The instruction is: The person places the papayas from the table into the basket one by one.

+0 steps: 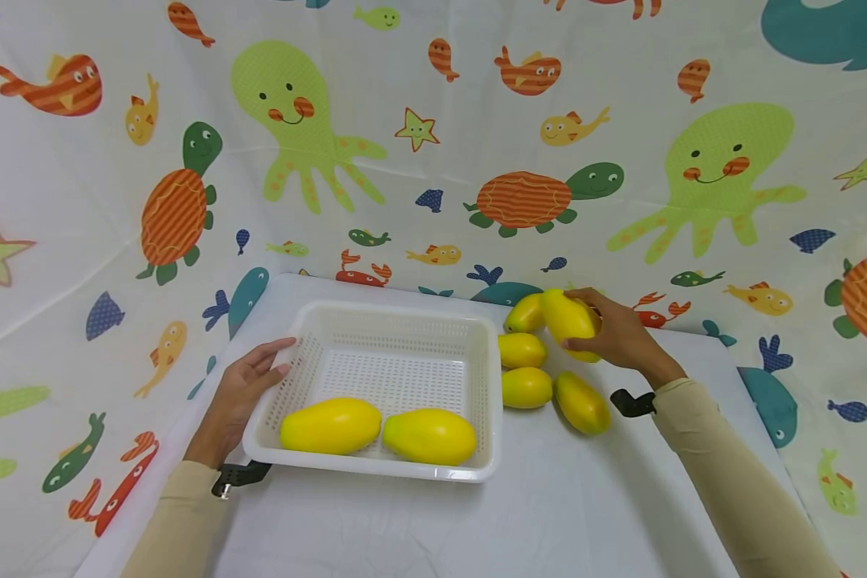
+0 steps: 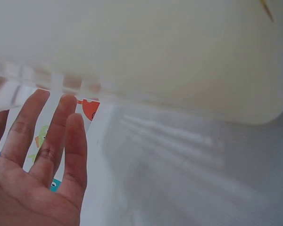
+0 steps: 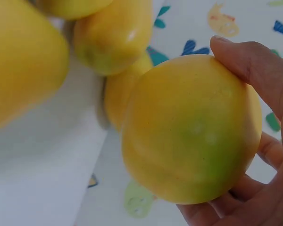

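Observation:
A white perforated plastic basket [image 1: 390,313] holds two yellow papayas, one papaya [image 1: 332,425] at its near left and another papaya [image 1: 431,436] at its near right. My left hand [image 1: 242,393] touches the basket's left rim; in the left wrist view its fingers [image 2: 75,141] are fairly straight beside the pale basket wall [image 2: 170,56]. To the right of the basket, my right hand [image 1: 614,331] grips a yellow papaya [image 1: 569,323] between thumb and fingers. The right wrist view shows this papaya's rounded end [image 3: 191,132], tinged green, with the thumb over its top side.
Beside the basket's right wall lie several more papayas: one at the back [image 1: 525,314], a middle one [image 1: 523,351], a nearer one [image 1: 527,388] and a greenish one [image 1: 582,403]. A white cloth covers the table [image 1: 549,506]. Behind hangs a sea-animal printed curtain [image 1: 405,201].

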A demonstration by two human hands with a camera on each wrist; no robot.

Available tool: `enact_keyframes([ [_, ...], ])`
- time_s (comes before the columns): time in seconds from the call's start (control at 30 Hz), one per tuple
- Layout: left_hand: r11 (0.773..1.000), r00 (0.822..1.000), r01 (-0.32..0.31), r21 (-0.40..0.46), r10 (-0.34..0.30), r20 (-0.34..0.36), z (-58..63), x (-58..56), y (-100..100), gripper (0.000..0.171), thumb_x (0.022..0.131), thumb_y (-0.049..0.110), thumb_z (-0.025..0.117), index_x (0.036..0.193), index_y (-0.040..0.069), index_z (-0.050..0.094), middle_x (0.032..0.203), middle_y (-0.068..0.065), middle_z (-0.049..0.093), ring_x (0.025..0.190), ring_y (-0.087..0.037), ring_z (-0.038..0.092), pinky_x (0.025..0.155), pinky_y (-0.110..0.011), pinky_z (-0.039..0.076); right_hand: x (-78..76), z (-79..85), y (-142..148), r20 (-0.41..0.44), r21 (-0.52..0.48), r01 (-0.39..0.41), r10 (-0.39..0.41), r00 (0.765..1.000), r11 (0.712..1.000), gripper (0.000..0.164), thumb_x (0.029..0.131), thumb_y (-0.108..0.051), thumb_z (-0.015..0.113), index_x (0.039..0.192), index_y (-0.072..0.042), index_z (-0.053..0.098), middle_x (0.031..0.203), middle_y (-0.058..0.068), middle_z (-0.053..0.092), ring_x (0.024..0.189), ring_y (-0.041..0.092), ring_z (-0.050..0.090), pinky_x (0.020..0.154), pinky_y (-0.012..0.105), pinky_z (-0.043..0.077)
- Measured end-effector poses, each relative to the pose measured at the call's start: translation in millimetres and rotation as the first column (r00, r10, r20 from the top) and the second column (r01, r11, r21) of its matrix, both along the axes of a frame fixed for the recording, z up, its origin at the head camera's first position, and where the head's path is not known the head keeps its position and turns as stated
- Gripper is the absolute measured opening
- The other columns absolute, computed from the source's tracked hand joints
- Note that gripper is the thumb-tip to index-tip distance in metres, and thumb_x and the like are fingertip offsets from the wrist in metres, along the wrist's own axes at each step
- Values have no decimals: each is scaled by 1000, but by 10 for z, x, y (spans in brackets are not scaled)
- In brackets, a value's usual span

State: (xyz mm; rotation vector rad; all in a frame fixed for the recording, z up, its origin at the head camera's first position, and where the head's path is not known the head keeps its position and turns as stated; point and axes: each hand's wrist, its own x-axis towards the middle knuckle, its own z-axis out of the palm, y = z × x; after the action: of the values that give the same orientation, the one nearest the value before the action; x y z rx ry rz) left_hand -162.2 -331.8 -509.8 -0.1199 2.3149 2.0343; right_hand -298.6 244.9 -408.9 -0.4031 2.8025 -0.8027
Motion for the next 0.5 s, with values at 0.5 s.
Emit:
enact_keyframes([
  [0.5,1000,999,-16,2,16,29,29,5,25,64,105,44,65,163,29,43,172,-4,40,122,-9,71,96,-34,62,204,247,-397,-102,-92,-139,130,986,986,86,88,-25,89,160,-23,43,157,13,53,131,38,56,108,63,55],
])
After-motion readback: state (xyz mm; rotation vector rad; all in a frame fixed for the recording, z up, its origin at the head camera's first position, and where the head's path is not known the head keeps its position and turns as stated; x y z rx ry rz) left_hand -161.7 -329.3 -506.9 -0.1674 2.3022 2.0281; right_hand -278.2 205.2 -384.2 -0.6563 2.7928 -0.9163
